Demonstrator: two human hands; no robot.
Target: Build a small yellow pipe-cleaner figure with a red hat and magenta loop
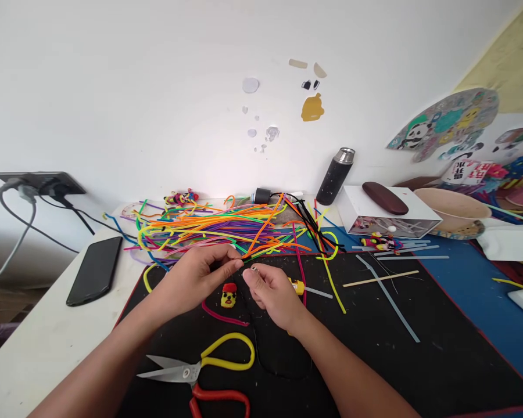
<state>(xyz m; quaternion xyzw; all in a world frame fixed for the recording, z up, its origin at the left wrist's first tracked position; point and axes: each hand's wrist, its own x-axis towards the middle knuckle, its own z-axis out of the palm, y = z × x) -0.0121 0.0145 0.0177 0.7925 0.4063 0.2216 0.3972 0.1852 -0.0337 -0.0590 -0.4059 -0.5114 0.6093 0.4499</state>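
My left hand hovers over the black mat, thumb and fingertips pinched together on something too thin to name. My right hand faces it a few centimetres away. Its fingers are closed, with a small pale bit at their tips and a small yellow object tucked under the palm. Below the gap between the hands lies a tiny yellow figure with a red cap beside a magenta pipe cleaner. A big pile of coloured pipe cleaners lies just behind the hands.
Scissors with one yellow and one red handle lie near the mat's front. A black phone rests at the left, and clear sticks at the right. A black flask, a white box and a bowl stand behind.
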